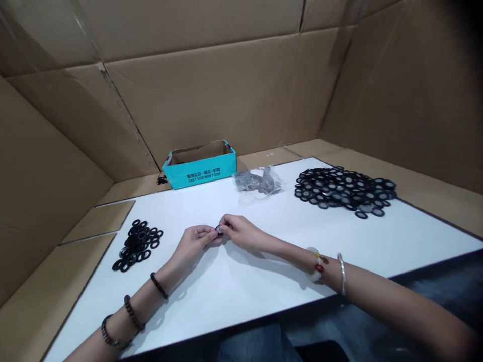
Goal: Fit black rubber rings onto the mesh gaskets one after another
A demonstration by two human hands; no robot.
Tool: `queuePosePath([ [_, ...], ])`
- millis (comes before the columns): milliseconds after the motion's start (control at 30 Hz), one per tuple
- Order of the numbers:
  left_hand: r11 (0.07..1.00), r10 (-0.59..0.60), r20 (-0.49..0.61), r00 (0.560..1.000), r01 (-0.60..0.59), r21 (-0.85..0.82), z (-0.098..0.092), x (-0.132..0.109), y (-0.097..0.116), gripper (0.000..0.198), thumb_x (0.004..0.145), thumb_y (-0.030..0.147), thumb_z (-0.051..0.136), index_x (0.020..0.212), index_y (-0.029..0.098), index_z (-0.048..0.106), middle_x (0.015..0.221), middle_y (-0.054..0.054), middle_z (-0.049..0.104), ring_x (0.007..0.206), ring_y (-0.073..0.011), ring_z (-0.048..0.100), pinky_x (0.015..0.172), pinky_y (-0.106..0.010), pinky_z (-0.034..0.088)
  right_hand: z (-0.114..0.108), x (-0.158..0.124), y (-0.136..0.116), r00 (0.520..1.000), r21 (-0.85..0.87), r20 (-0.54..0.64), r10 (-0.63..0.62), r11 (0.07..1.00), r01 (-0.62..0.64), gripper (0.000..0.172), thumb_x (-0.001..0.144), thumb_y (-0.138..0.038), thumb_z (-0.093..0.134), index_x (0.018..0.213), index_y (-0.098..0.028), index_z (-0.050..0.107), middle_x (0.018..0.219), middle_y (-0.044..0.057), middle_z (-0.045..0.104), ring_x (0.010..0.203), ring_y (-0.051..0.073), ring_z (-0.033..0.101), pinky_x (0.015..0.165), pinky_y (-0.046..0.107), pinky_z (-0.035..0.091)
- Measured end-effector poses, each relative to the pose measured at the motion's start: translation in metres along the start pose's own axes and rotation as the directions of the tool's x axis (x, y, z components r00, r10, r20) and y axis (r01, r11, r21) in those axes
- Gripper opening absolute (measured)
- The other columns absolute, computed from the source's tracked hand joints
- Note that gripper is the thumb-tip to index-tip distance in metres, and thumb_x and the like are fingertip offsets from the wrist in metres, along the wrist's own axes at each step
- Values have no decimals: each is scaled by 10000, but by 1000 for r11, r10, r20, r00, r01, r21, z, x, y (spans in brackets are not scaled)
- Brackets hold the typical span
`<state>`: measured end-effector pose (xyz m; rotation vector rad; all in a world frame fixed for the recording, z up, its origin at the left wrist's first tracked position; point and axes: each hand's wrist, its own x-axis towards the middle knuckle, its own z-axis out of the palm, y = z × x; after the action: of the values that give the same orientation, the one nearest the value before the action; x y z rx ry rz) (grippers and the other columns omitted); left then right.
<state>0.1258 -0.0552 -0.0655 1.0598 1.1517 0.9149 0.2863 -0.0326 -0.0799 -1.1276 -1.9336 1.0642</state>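
Note:
Near the middle of the white board, my left hand (199, 238) pinches a small black ring (218, 229) between thumb and fingers. From the other side my right hand (238, 230) closes its fingertips at the same ring, which shows a pale grey disc inside; my fingers partly cover it. To the left lies a loose pile of black rings (138, 245) with open centres. At the far right is a larger heap of black rings with grey mesh-like discs (343, 187) in them.
A turquoise box (202, 171), open at the top, stands at the back. Beside it lies a clear plastic bag (260, 181) of grey pieces. Cardboard walls (211, 95) enclose the white board (271, 281) at the back and sides.

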Motion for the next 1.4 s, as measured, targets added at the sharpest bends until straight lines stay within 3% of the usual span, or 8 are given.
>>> queuePosePath([
  [467,999,-9,5,1000,9,-34,-1,-1,-3,269,575,291,771,702,82,660,681,-76,707,658,-147,659,710,-237,494,13,-8,-6,998,43,-56,21,999,-19,145,870,-222,373,767,-167,459,751,16,557,706,132,504,630,244,376],
  [667,987,138,-26,990,-140,-82,0,4,-17,242,602,286,745,695,109,609,668,-41,677,646,-135,642,679,-230,489,12,-12,-15,993,-221,-98,-68,974,45,74,851,-151,414,800,-163,466,797,50,564,707,144,504,624,252,365],
  [833,930,364,-123,923,-353,100,-1,1,-23,134,715,257,649,755,146,586,760,-17,641,752,-135,626,690,-215,472,9,-12,-19,977,-318,-112,-179,938,135,76,853,-149,425,807,-161,484,777,50,564,703,145,506,618,249,357],
  [1000,867,474,-151,867,-431,249,3,-6,-17,73,764,234,580,771,162,578,779,-14,629,784,-149,622,741,-245,475,4,-13,-20,958,-309,-132,-256,929,206,83,845,-151,442,780,-163,492,750,35,566,678,134,506,608,237,354],
  [1167,829,510,-144,848,-439,346,4,-8,-15,71,778,232,557,769,167,584,773,-16,627,778,-150,608,723,-243,472,1,-15,-25,960,-240,-158,-232,952,191,89,845,-160,454,766,-167,495,734,24,572,657,124,513,586,224,357],
  [1400,842,493,-136,859,-432,325,6,-9,-12,82,771,238,557,753,161,577,752,-29,635,772,-173,627,723,-259,479,2,-16,-25,959,-196,-171,-226,962,192,98,850,-175,453,768,-166,507,742,30,584,664,129,519,606,239,371],
])
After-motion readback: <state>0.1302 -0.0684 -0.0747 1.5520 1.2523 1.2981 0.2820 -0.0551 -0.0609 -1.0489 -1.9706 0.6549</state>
